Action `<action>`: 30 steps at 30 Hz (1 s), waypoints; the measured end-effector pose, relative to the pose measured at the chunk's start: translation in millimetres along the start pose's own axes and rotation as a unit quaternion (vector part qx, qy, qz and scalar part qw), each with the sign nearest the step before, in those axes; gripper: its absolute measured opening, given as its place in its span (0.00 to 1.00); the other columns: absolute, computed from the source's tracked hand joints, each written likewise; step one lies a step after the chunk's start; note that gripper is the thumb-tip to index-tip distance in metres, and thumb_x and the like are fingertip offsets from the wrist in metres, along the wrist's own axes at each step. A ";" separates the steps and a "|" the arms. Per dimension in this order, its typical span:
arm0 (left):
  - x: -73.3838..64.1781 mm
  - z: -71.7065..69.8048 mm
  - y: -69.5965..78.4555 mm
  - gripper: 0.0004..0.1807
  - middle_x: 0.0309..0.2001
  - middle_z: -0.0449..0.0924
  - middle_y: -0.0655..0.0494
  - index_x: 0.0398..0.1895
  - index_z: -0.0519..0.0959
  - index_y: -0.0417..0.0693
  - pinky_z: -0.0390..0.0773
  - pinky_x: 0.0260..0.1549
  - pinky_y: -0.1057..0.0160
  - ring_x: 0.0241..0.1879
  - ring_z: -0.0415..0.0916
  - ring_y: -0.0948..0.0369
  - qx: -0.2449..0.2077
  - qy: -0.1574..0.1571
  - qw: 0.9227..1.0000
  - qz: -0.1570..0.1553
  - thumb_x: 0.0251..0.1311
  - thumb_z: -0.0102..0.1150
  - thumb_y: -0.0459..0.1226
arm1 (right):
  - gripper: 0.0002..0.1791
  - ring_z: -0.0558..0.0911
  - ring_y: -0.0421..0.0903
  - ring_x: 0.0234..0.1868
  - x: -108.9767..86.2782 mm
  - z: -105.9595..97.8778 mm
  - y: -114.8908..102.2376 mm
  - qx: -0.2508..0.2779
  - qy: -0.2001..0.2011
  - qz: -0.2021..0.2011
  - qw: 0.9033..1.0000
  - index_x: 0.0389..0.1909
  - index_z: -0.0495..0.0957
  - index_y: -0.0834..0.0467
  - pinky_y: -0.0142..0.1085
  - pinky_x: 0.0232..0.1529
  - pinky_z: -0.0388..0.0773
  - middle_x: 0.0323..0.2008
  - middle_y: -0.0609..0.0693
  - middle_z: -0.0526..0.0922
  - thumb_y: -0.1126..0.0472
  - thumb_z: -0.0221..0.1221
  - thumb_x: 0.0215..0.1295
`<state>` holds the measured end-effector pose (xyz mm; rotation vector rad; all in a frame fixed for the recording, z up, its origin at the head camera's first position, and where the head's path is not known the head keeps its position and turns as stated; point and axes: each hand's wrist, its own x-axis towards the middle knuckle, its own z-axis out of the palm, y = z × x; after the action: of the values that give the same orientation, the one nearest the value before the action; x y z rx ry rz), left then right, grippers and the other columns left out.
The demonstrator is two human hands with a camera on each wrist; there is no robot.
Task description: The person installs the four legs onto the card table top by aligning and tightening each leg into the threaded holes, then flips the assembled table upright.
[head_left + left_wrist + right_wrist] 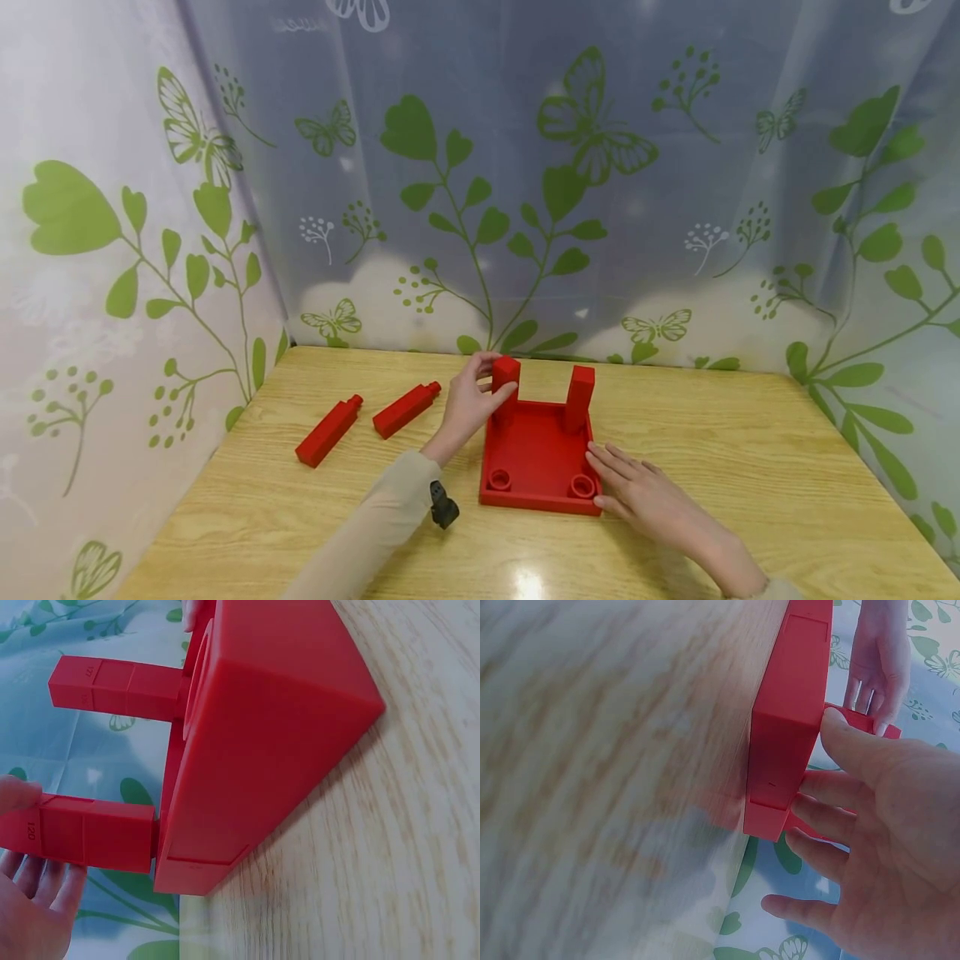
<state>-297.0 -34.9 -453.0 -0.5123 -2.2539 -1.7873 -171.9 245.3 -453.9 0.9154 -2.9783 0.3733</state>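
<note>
A shallow red square tray-like base (536, 458) lies on the wooden table, with round sockets at its two near corners. At its far left corner my left hand (467, 404) grips an upright red square leg (507, 385), thumb on one side and fingers behind. The left wrist view shows that leg (112, 836) standing at its corner, a thin dark gap at its foot. Another red leg (581, 396) stands in the far right corner. My right hand (645, 496) rests its extended fingers against the base's right side, the thumb near the front right corner.
Two loose red legs with round threaded-looking ends lie left of the base: one leg (328, 431) farther left, the other leg (406, 410) nearer my left hand. A patterned curtain (480, 167) hangs behind the table (750, 467). A black wrist device (443, 505) sits at my left sleeve.
</note>
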 end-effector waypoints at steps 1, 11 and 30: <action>-0.1 0.2 0.0 0.25 0.55 0.81 0.41 0.60 0.75 0.42 0.82 0.53 0.44 0.55 0.79 0.45 -0.005 0.001 1.000 0.004 0.61 0.70 0.32 | 0.34 0.66 0.63 0.73 0.0 -0.1 0.0 0.000 0.000 0.000 1.000 0.74 0.66 0.62 0.68 0.62 0.69 0.74 0.59 0.66 0.45 0.54 0.75; -8.8 -13.8 30.4 0.24 0.56 0.78 0.32 0.63 0.74 0.29 0.78 0.56 0.39 0.56 0.76 0.37 -0.015 -0.033 0.999 0.034 0.63 0.64 0.24 | 0.34 0.66 0.63 0.73 0.1 0.9 0.2 -0.004 0.002 0.000 1.000 0.74 0.66 0.62 0.67 0.62 0.69 0.74 0.59 0.66 0.45 0.54 0.76; 0.9 -11.8 -8.1 0.31 0.66 0.73 0.41 0.72 0.68 0.41 0.77 0.61 0.46 0.64 0.72 0.45 -0.025 -0.083 0.996 0.019 0.66 0.63 0.28 | 0.34 0.66 0.62 0.73 0.0 0.2 -0.5 -0.006 0.002 0.002 1.000 0.74 0.66 0.62 0.67 0.62 0.68 0.74 0.58 0.66 0.46 0.55 0.76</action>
<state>-301.5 -47.8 -457.1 -0.7347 -2.2939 -1.8498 -171.6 244.8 -454.0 0.9061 -2.9764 0.3574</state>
